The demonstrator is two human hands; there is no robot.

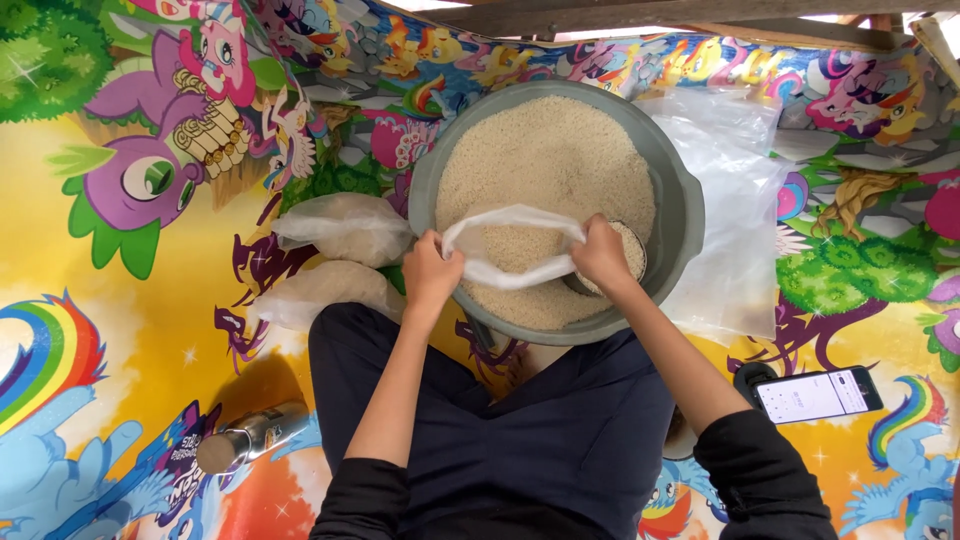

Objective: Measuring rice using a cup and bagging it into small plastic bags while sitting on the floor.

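Left hand [432, 272]: fingers closed on the left edge of a clear plastic bag [512, 246], pinching its rim.
Right hand [601, 255]: closed on the right edge of the same bag; a small scoop [632, 262] full of rice sits just beside it, and whether this hand also grips the scoop cannot be told.
Clear plastic bag: held open between both hands, its mouth stretched over the near part of the basin.
Basin [680, 200]: round, grey, filled with white rice [545, 160], resting on the floor mat in front of the person's lap.
Filled bags [345, 228]: two bags of rice lying left of the basin, one nearer the knee [325, 290].
Empty bags [735, 230]: a stack of clear plastic right of the basin.
Phone [815, 394]: on the mat, near the right arm.
Metal bottle [250, 436]: lying on its side at lower left.
Floor mat [130, 330]: bright cartoon print.
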